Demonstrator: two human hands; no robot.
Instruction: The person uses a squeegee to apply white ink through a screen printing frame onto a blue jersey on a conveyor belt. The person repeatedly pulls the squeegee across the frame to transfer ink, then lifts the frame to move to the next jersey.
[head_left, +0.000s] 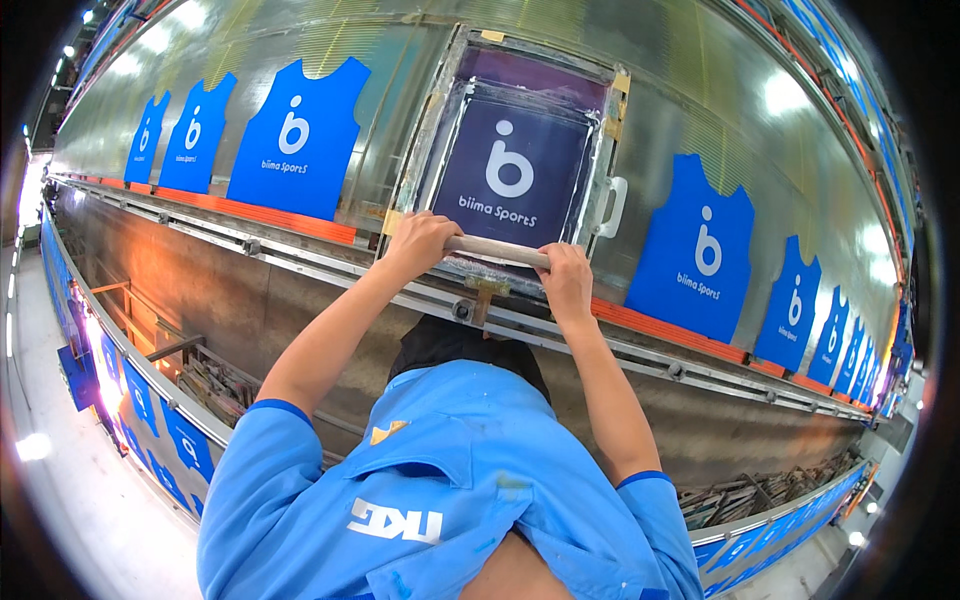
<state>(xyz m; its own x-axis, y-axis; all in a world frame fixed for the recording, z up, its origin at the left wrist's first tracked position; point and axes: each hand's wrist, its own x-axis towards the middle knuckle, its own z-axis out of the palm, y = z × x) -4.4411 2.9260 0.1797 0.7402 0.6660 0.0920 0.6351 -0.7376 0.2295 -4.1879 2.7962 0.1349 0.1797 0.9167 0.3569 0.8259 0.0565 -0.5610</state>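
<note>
Both my hands grip a long pale squeegee (498, 250) that lies crosswise over the near end of a screen printing frame (617, 105). My left hand (424, 243) is closed round its left end, and my right hand (567, 284) is closed round its right end. Beyond the squeegee, the dark purple mesh (468, 155) shows a white round emblem and lettering. The squeegee's blade is hidden below its handle. A white handle (611, 207) sticks out from the frame's right side.
Blue sleeveless shirt panels lie along the long table (400, 95), among them one panel (300, 135) left of the frame and another (695, 250) right of it. A metal rail (640, 350) and an orange strip (250, 208) edge the near side. Wooden pieces (215, 375) are stacked behind me.
</note>
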